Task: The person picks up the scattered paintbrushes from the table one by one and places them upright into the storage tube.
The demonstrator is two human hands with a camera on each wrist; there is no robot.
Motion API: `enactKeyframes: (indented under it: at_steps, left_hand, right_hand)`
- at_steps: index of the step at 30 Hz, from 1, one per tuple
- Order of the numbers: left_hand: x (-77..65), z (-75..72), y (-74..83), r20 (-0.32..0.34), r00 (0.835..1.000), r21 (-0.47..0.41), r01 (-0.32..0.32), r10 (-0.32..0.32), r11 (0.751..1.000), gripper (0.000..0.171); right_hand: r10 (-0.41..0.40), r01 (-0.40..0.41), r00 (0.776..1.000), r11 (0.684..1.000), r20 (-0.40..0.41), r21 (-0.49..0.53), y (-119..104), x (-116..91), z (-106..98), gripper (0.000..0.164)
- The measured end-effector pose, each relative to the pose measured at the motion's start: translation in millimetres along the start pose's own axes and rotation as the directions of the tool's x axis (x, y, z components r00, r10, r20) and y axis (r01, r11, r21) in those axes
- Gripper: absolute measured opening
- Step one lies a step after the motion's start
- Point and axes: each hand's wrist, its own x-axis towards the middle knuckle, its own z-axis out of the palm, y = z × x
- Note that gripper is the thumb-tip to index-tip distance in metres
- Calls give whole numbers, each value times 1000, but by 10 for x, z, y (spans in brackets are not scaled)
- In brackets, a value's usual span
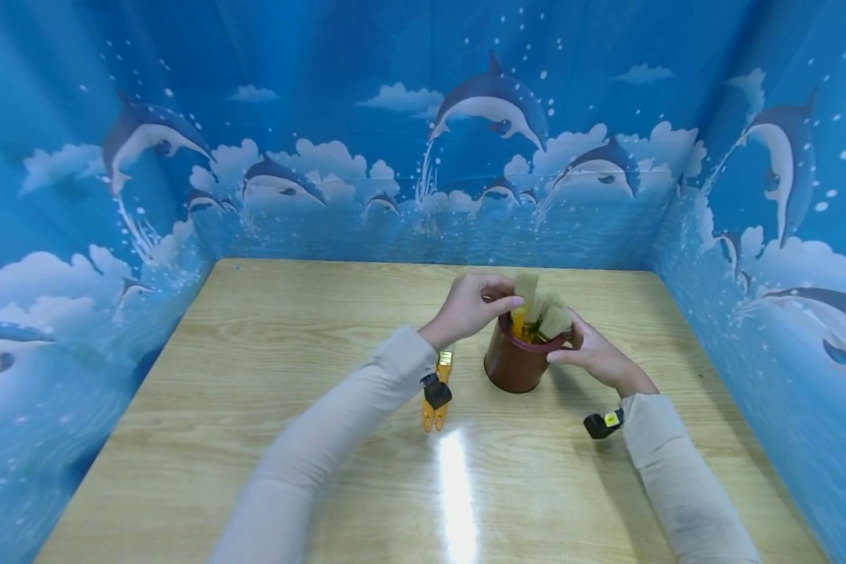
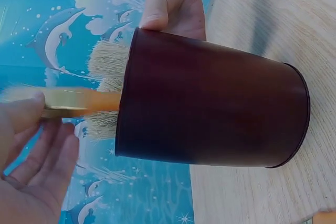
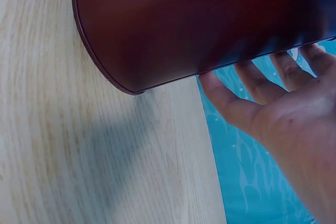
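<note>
A dark reddish-brown leather-look cup (image 1: 518, 366) stands upright on the table, with several paintbrushes (image 1: 553, 315) in it, bristles up. With thumb and fingers, my left hand (image 1: 471, 308) pinches a paintbrush (image 2: 73, 99) by its metal ferrule. That brush's orange handle goes down inside the cup, its lower end hidden by the wall. My right hand (image 1: 595, 351) grips the cup's right side near the rim. In the right wrist view, the right fingers (image 3: 226, 98) touch the cup's wall.
Paintbrushes with orange handles (image 1: 435, 411) lie on the table left of the cup, partly covered by the left wrist camera (image 1: 435, 390). The light wood table (image 1: 289, 329) ends at a blue dolphin-print curtain (image 1: 366, 219) at the back and sides.
</note>
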Motion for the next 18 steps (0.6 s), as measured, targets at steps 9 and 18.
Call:
enactKeyframes:
  at_steps: [9,18]
  left_hand:
    - [-108,-151,-294,2,991,9,131,-131,991,33]
    - [-330,-348,-722,-61,939,-32,338,-340,941,35]
  right_hand:
    - [5,-5,1000,1000,-11,3,-1,-4,6,85]
    - [43,-43,999,999,-10,-11,-1,-10,-3,86]
